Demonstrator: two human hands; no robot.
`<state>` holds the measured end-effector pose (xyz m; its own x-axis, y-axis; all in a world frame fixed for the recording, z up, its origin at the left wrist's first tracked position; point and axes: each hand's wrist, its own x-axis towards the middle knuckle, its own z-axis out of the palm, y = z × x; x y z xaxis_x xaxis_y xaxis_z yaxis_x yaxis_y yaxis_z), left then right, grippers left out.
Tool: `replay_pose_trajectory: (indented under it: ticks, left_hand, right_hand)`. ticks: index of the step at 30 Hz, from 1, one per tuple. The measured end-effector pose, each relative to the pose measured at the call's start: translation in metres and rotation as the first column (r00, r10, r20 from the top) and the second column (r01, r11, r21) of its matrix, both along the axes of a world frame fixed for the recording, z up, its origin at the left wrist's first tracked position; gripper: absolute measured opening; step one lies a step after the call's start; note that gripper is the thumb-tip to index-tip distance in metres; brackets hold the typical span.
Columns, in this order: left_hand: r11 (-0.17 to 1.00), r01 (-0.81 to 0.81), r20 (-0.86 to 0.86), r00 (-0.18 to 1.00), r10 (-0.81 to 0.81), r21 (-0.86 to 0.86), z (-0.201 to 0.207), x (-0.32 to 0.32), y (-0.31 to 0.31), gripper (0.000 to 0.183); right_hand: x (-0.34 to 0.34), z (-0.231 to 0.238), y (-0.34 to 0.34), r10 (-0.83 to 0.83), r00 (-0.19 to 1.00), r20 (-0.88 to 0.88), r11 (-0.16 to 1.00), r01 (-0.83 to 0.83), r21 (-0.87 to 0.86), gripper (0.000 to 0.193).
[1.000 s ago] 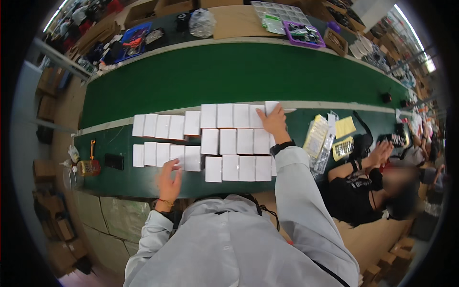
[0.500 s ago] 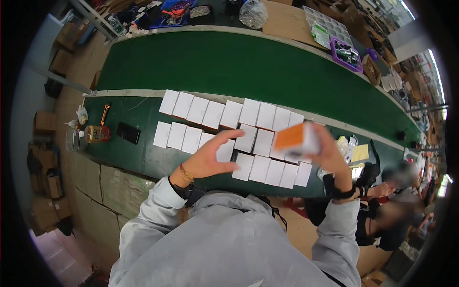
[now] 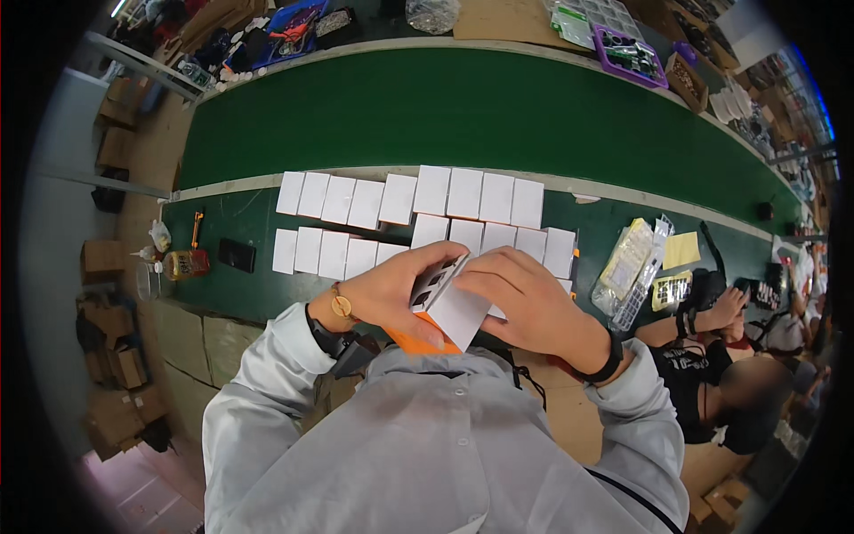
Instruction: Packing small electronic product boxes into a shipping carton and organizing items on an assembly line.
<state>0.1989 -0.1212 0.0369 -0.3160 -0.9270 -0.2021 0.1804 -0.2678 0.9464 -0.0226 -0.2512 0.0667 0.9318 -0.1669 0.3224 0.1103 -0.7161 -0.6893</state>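
Close to my chest is a small white and orange cardboard box (image 3: 455,313), tilted, with dark printed marks on one white side. My left hand (image 3: 384,291) wraps round its left side, the thumb along the orange face. From the right, my right hand (image 3: 543,311) closes over the box's upper end with bent fingers; the fingertips lie at its top edge. Beyond both hands, several like boxes stand in rows, white sides up, such as one in the back row (image 3: 432,190) and one in the middle row (image 3: 335,255). My hands hide part of the nearer rows.
On the left of the green table (image 3: 267,298) lie a black phone (image 3: 237,255) and a bottle of amber liquid (image 3: 187,263). To the right are plastic-wrapped packs (image 3: 623,262) and a yellow paper (image 3: 680,250). A co-worker's hands (image 3: 731,307) are at the right edge.
My right hand has brought the box from above the rows down toward my chest. My left hand, open before, now grips it too. The view has shifted slightly.
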Motion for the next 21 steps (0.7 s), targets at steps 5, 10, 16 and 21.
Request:
replay_pose_trajectory:
  ticks: [5,10,16,21]
  left_hand:
    - [0.993,0.089,0.129,0.989,-0.078,-0.082,0.021,-0.004,-0.022,0.107]
    - [0.997,0.068,-0.019,0.998,-0.067,0.021,0.020,-0.023,-0.017,0.100]
    - [0.945,0.253,-0.257,0.946,-0.197,0.207,-0.015,-0.045,0.031,0.102]
    - [0.965,0.153,-0.122,0.984,-0.129,0.214,-0.019,-0.021,0.047,0.115]
  right_hand:
    - [-0.007,0.011,-0.015,0.011,0.999,0.042,0.999,-0.010,-0.033,0.053]
    - [-0.009,0.021,-0.020,0.116,0.993,-0.023,0.992,-0.117,-0.037,0.052]
    - [-0.023,-0.008,0.006,0.300,0.952,-0.055,0.920,-0.274,0.282,0.052]
    - [-0.036,-0.021,-0.009,0.289,0.955,0.070,0.884,-0.294,0.363,0.038]
